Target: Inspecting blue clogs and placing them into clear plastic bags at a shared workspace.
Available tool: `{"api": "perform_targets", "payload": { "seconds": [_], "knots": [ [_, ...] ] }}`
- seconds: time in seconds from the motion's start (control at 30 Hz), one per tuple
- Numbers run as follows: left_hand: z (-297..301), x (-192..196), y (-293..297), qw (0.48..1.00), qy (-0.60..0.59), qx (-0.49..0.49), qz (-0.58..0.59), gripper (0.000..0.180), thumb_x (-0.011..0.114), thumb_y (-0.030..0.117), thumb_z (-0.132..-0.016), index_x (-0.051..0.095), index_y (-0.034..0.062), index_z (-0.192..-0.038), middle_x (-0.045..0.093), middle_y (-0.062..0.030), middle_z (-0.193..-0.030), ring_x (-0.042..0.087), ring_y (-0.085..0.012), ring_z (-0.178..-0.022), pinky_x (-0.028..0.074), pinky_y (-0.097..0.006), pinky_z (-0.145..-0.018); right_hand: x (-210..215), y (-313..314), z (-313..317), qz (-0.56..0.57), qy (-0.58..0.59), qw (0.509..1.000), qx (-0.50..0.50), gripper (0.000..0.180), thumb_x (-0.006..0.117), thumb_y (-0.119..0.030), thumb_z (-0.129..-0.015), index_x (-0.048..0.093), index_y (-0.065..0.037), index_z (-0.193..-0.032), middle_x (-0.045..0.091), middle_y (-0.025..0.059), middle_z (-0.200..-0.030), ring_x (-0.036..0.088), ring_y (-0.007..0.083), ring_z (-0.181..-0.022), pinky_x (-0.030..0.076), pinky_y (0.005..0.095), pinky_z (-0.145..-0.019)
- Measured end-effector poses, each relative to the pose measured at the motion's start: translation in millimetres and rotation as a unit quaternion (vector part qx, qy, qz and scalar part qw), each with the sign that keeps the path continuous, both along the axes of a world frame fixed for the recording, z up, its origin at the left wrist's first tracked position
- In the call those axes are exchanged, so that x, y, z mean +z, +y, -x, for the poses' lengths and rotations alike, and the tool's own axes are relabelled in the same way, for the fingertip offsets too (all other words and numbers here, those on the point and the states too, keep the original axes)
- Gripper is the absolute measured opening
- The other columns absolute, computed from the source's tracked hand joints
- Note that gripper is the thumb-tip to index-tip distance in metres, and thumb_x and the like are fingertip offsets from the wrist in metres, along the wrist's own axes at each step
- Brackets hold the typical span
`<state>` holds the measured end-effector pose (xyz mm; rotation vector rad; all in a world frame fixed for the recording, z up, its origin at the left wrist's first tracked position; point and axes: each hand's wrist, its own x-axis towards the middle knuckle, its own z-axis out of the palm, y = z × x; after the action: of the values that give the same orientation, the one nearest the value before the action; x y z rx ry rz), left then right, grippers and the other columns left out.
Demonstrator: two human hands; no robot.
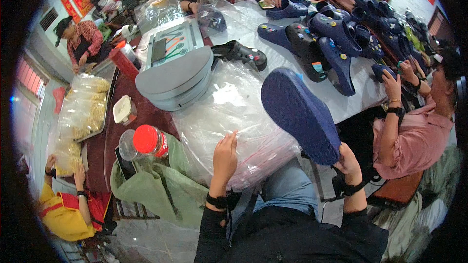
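Note:
My right hand (348, 159) grips a navy blue clog (300, 114) by one end. The clog is raised beside the table, with its patterned sole facing me. On a thick pile of clear plastic bags (229, 97) lies my left hand (225, 159), fingers stretched forward against the film and no shoe in it. A black clog (241, 53) with charms stands at the far side of the pile. Farther right on the table, several navy clogs (336, 63) with small coloured charms lie together.
Left of the bags are a grey slatted case (175, 80), a red-lidded jar (149, 140), a white tub (125, 110) and green cloth (156, 190). A person in pink (414, 136) works at right; others sit across the table. Filled bags (83, 112) lie on a tray at left.

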<state>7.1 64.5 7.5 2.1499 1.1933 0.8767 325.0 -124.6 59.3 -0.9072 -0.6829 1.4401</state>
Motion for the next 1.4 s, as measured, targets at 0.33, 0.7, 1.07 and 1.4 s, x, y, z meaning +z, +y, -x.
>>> {"api": "perform_targets", "payload": {
  "seconds": [0.33,0.7,1.07,1.4],
  "knots": [
    [17,23,28,0.896,-0.329,0.038,0.297,0.044,0.037,0.03,-0.102,0.056,-0.0056,-0.12,0.066,-0.0148,-0.107,0.059,-0.0181,-0.101,0.043,-0.028,-0.092,26,-29,14,0.104,-0.136,0.955,0.241,0.056,0.065,-0.038,-0.085,0.057,0.007,-0.117,0.061,0.0002,-0.096,0.053,0.0081,-0.081,0.044,0.0219,-0.072],
    [24,15,28,0.868,-0.385,-0.005,0.312,0.054,0.038,0.036,-0.1,0.044,-0.01,-0.128,0.056,-0.0223,-0.121,0.055,-0.0282,-0.114,0.039,-0.036,-0.103,-18,-19,82,0.161,0.056,0.959,0.224,0.043,0.051,-0.031,-0.095,0.055,0.006,-0.117,0.06,0.0098,-0.113,0.056,0.0175,-0.099,0.044,0.0332,-0.086],
    [30,6,34,0.959,-0.196,0.139,0.151,0.04,0.038,0.033,-0.101,0.057,-0.0005,-0.088,0.064,-0.0146,-0.086,0.062,-0.024,-0.081,0.046,-0.036,-0.073,-10,-28,57,0.149,-0.013,0.953,0.263,0.043,0.052,-0.028,-0.094,0.056,0.008,-0.117,0.062,0.0075,-0.113,0.055,0.0162,-0.107,0.041,0.0286,-0.093],
    [11,14,27,0.99,-0.04,0.129,0.037,0.04,0.06,0.036,-0.089,0.046,0.0001,-0.077,0.051,-0.0172,-0.069,0.051,-0.036,-0.066,0.04,-0.042,-0.061,-38,-48,13,0.143,-0.065,0.933,0.325,0.036,0.061,-0.03,-0.089,0.064,0.005,-0.098,0.06,0.0015,-0.089,0.052,0.0114,-0.081,0.041,0.0263,-0.074]
  ]
}}
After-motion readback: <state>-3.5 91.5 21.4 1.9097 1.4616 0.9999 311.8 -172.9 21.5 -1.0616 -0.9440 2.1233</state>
